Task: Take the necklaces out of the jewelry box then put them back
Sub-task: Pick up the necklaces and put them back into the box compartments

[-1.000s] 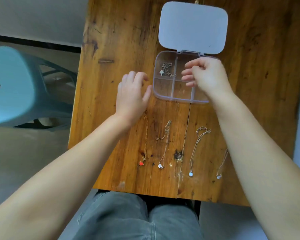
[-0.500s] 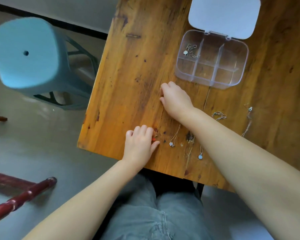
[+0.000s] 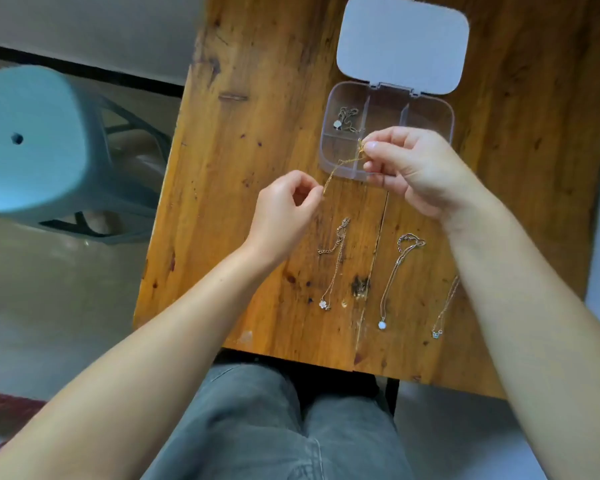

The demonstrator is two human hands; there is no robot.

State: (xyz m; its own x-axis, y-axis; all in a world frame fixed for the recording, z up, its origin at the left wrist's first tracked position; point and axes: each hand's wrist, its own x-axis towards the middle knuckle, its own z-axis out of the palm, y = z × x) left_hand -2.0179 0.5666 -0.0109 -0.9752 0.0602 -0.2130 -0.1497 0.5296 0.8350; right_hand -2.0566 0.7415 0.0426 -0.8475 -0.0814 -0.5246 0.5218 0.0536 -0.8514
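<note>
- Head view: the put-back stage looks under way. One necklace (image 3: 347, 120) lies in the far-left compartment of the open jewelry box (image 3: 426, 114).
- The left hand (image 3: 284, 206) and right hand (image 3: 409, 164) have their fingers pinched shut on a gold chain (image 3: 342, 164), stretched over the box's near-left corner.
- Three necklaces (image 3: 333, 265) remain on the worktop (image 3: 257, 133), near.
- Hidden: the gold chain's pendant; the rightmost necklace runs partly under the right forearm.

Table (image 3: 257, 168) orange-brown wood w/ dark knots. Box (image 3: 444, 116) clear, lid (image 3: 402, 43) pale lavender-grey. Held chain (image 3: 340, 166) gold. Stool (image 3: 25, 140), upper left, light blue. Trousers (image 3: 274, 427) grey.
</note>
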